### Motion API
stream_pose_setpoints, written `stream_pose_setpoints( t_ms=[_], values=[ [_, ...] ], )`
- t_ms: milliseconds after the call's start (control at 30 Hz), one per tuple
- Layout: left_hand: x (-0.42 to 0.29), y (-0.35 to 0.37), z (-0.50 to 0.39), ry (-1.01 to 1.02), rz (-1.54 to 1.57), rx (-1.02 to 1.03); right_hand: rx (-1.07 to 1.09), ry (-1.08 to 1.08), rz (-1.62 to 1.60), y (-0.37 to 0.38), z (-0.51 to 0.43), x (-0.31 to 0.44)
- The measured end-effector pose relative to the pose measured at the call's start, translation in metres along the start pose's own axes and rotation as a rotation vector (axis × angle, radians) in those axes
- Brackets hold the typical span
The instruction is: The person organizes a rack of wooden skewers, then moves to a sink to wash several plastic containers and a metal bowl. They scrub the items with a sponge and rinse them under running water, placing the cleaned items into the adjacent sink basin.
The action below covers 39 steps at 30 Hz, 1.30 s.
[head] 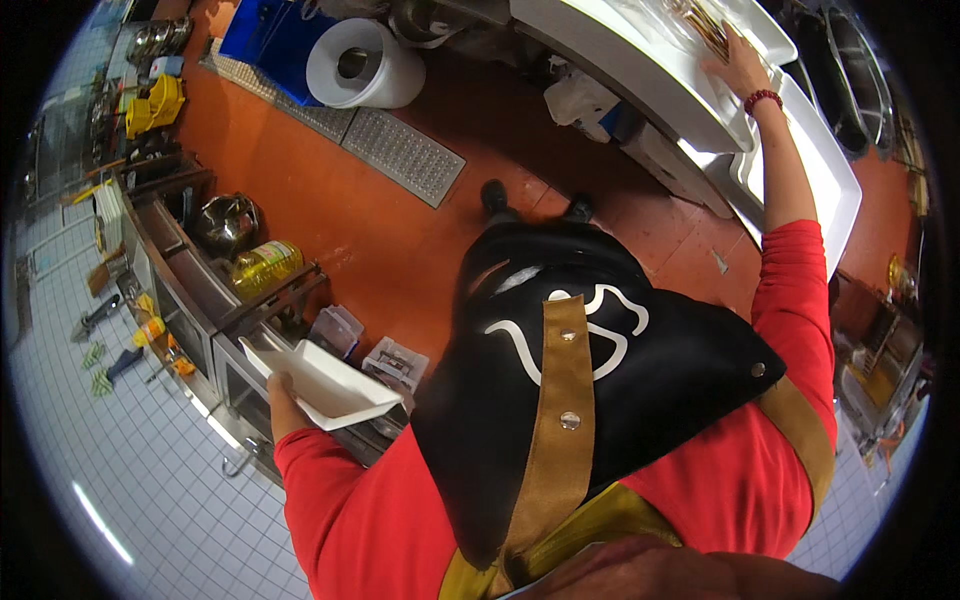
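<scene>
My left hand [283, 397] grips the near left side of a shallow white rectangular tray [330, 382]. The tray is tilted, and no contents can be seen in it. On the far right my right hand [739, 71], with a dark red bead bracelet [763, 100] at the wrist, reaches over a white counter. Its fingers are at a bundle of thin brown sticks [703, 28] lying among clear plastic wrapping [645, 19]. Whether the fingers close around the sticks is unclear. Below that forearm lies a larger white tray [817, 169].
A white bucket [401, 79] and a blue crate [259, 45] stand by a metal floor grate [405, 157]. To the left, a yellow oil bottle [268, 266] and a metal bowl [227, 223] sit beside a metal-framed counter. Clear plastic boxes [396, 364] are near the left tray.
</scene>
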<state>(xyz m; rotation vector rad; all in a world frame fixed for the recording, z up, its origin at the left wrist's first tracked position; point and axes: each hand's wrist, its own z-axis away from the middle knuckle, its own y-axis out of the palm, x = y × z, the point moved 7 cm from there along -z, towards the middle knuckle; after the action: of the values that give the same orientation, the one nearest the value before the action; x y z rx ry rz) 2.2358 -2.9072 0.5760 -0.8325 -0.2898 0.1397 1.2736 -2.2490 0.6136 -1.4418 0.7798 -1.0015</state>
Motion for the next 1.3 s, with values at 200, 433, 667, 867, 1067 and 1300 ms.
stream_pose_setpoints(
  t_ms=[200, 433, 667, 867, 1067, 1300],
  values=[
    [-0.070, 0.052, 0.049, -0.091, 0.395, -0.036, -0.007, 0.025, -0.121, 0.008, -0.003, 0.004],
    [-0.135, 0.050, 0.102, 0.025, 0.699, -0.081, -0.097, 0.061, -0.084, -0.026, 0.011, 0.012],
    [-0.172, 0.034, 0.096, 0.152, 0.368, -0.358, -0.226, 0.042, -0.093, -0.063, 0.026, 0.003],
    [-0.198, 0.044, 0.140, 0.162, 0.841, -0.102, -0.293, -0.076, 0.181, -0.058, 0.028, 0.012],
    [-0.243, 0.041, 0.195, 0.471, 1.128, 0.025, -0.249, -0.143, 0.404, -0.026, 0.005, 0.000],
    [-0.303, 0.044, 0.298, 0.813, 1.075, 0.230, -0.062, -0.098, 0.027, -0.015, -0.005, -0.015]
  ],
)
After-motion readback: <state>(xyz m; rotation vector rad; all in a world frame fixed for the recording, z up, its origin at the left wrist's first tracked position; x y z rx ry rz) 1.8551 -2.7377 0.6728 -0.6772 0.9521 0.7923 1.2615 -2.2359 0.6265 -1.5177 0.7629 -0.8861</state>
